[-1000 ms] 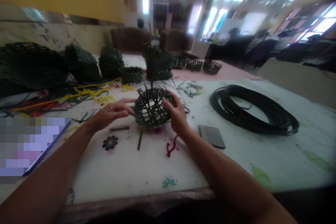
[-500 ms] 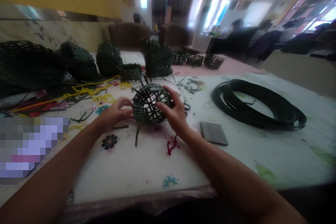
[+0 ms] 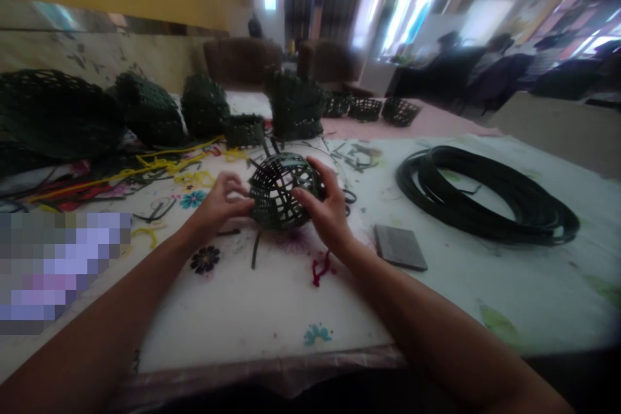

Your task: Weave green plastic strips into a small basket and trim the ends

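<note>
A small round dark green woven basket is between my hands above the patterned white tablecloth, its open weave showing. My right hand grips its right side, thumb across the front and fingers behind the rim. At the basket's left side, my left hand has its fingers curled, with thumb and fingertips against the weave. Two strip ends stick up behind the basket.
Several green baskets line the table's back. A coil of dark strip lies at right, a grey block near my right forearm. Yellow cord, red string and cut strips are scattered about. People sit in the background.
The whole view has shifted slightly, so the table's things appear a little further right. Both hands keep nearly the same place on the basket.
</note>
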### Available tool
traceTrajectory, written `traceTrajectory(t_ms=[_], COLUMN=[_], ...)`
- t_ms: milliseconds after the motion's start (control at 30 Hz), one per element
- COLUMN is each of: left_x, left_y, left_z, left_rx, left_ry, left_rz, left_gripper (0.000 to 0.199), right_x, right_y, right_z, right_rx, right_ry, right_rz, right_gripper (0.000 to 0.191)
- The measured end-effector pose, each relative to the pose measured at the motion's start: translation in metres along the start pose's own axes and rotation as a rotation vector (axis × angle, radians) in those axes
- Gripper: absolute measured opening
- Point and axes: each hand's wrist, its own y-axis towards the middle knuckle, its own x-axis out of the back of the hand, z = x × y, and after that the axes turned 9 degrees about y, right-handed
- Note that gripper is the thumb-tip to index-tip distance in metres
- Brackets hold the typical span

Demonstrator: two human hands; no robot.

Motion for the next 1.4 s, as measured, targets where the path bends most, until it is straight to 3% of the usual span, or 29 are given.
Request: traceTrajectory(t_ms=[167,633,1200,1400], left_x=[0.0,-0.001,-0.006,-0.011], left_y=[-0.003,-0.003,-0.004,-0.005], left_z=[-0.004,-0.006,-0.008,-0.012], left_rx=[0.078,0.172,0.003,0.149], left_ry=[0.046,0.007,0.325,0.272], left_rz=[0.081,0.051,-0.033,-0.015], left_gripper=[0.037,0.031,0.025,0.028], right_x=[-0.001,-0.005,-0.006,-0.007], right_y=[0.0,-0.003,-0.006,-0.008], right_z=[0.001,0.005,0.006,0.008], right_rx=[0.012,0.107,0.138,0.168], right_ry=[-0.018,-0.069,-0.098,-0.095], right_rz=[-0.002,-0.01,0.015,0.012], right_gripper=[0.054,0.053,0.055,0.052])
